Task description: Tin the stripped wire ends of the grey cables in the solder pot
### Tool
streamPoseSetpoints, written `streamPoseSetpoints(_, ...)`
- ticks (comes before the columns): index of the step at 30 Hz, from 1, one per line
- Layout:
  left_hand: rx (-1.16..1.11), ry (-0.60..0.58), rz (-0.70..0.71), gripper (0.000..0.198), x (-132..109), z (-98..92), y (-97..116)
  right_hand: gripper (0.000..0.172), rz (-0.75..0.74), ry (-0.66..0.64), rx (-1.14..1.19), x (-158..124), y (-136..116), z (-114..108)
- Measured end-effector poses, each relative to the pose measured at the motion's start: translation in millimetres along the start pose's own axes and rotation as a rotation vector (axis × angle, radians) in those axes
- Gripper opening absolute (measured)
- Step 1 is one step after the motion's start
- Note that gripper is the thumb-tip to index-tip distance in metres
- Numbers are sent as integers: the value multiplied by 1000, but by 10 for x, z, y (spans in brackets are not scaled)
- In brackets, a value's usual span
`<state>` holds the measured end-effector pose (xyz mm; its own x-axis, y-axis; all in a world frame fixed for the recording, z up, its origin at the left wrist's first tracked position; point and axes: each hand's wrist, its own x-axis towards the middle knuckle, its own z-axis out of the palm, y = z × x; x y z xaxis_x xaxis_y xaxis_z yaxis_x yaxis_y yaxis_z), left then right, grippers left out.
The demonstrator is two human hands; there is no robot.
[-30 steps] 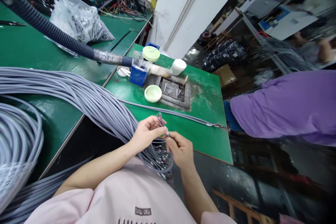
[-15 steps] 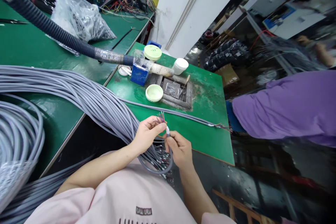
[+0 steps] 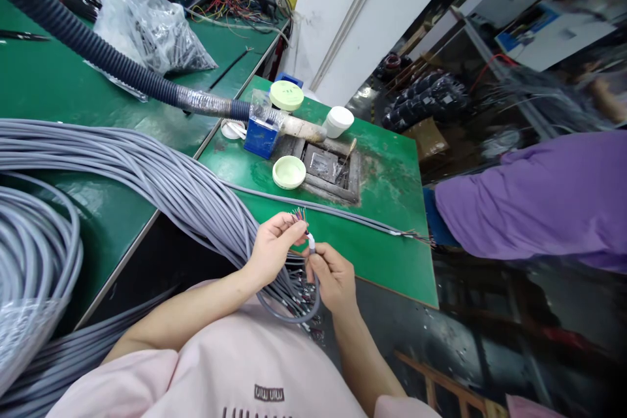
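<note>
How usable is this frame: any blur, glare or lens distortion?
Head view: hands and the stripped cable end are sharp; the right-hand background is smeared; glare sheens the green bench; wide-angle distortion bends the grey cable bundle and table edges.

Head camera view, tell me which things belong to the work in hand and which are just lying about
In hand:
left hand pinching coloured wires
right hand gripping grey cable
cable bundle

Lying about:
green lid
white jar
blue box
corrugated hose
plastic bag
</note>
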<state>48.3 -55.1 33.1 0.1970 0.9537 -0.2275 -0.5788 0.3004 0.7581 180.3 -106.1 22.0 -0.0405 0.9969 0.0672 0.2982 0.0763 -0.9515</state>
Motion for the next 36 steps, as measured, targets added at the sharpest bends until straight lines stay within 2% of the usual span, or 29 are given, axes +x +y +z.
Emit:
streamPoseSetpoints(4,-93,21,-50,33,-10,9,-35,24,2,-1,31,-7,27,20)
streamPoseSetpoints(9,-312,-14,-213,32,10,47,-72,22,-11,-11,70,9,50,49)
streamPoseSetpoints(12,-319,-25,-247,34,37,25,-91,22,11,7,74,16,68,44)
streamPoseSetpoints(14,-275,-4,-183,35,46,-22,-90,22,26,41,66,19,70,32)
streamPoseSetpoints(17,-169,80,89,37,28,-118,-49,20,21,80,35,28,48,18)
streamPoseSetpoints(19,-20,116,281,29,-5,-168,7,19,5,92,-6,37,18,19)
streamPoseSetpoints(21,174,95,378,18,-43,-186,70,18,-13,97,-68,46,-16,27)
streamPoseSetpoints(25,391,40,331,15,-74,-157,152,16,-73,109,-211,55,-79,49)
streamPoseSetpoints(36,454,75,200,21,-11,-147,220,18,-258,144,-512,99,-140,88)
